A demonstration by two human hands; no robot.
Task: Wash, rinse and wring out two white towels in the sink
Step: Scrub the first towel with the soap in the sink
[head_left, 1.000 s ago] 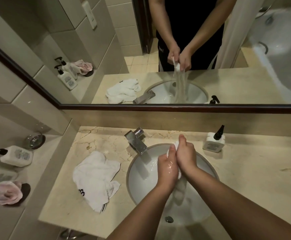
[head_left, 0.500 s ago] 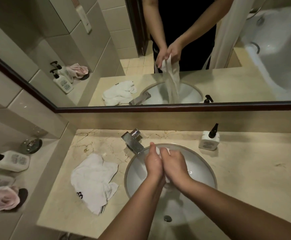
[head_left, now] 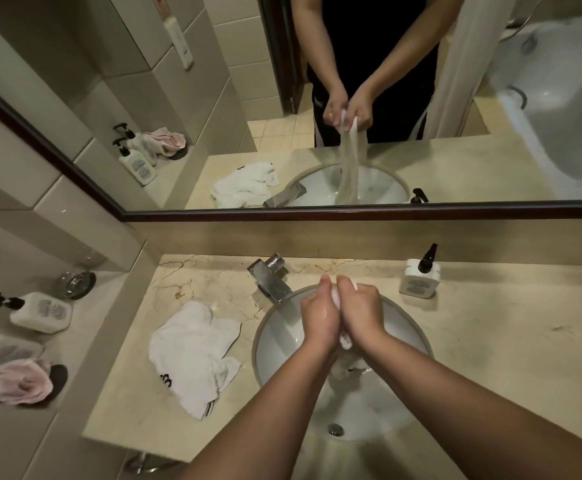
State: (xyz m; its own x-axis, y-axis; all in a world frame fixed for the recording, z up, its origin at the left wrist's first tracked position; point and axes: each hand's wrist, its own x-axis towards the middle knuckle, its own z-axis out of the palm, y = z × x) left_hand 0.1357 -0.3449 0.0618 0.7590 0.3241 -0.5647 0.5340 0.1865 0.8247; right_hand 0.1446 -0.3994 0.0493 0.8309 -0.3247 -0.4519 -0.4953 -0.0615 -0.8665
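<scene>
So the wet towel is bunched up between both hands right over the sink, a little bit poking out above the fingers and the rest hanging down under the palms into the bowl; the mirror shows it dangling in a long twisted strip. Left hand has its fingers wrapped around it, and the right hand is clenched on it too, the two hands pressed side by side, knuckles touching. Both look wet. The second towel is lying crumpled on the counter just left of the basin, not touched by either hand. The faucet sits right behind the hands, and a soap pump bottle is off to the right by the back wall.
</scene>
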